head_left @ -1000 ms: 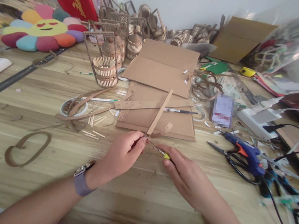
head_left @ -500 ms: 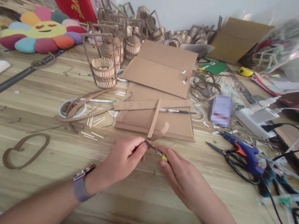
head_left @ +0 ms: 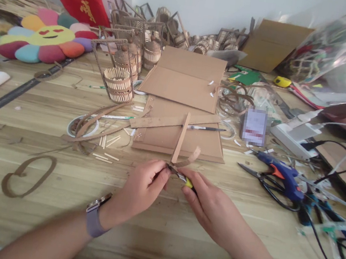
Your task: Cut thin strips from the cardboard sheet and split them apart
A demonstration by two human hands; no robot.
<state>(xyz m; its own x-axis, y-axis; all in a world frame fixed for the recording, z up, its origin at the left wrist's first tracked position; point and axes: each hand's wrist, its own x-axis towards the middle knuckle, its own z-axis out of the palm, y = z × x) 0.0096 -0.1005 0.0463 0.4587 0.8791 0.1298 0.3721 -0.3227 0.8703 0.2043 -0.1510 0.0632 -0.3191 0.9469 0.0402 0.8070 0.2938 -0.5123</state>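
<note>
My left hand (head_left: 145,185), a watch on its wrist, is closed around the near end of a thin brown strip (head_left: 181,138). The strip points away from me over the cardboard. My right hand (head_left: 212,202) grips a yellow-and-black craft knife (head_left: 189,183), its blade against the strip close to my left thumb. A thin curl of the same brown material (head_left: 192,156) bends up to the right from the cut. Fingers hide the strip's lower end. Beyond my hands lie a flat brown strip (head_left: 151,121) and a pen (head_left: 206,129) on a cardboard sheet (head_left: 158,142).
Small wooden buckets with tall handles (head_left: 118,84) stand at the back left. Scissors (head_left: 261,181), a blue glue gun (head_left: 282,173) and a white power strip (head_left: 296,139) lie to the right. At left are a white tape roll (head_left: 70,126) and a curled brown strip (head_left: 24,195).
The thin curl now stands further out to the right and higher. The knife blade has shifted slightly left along the strip, and the strip leans a little more to the right.
</note>
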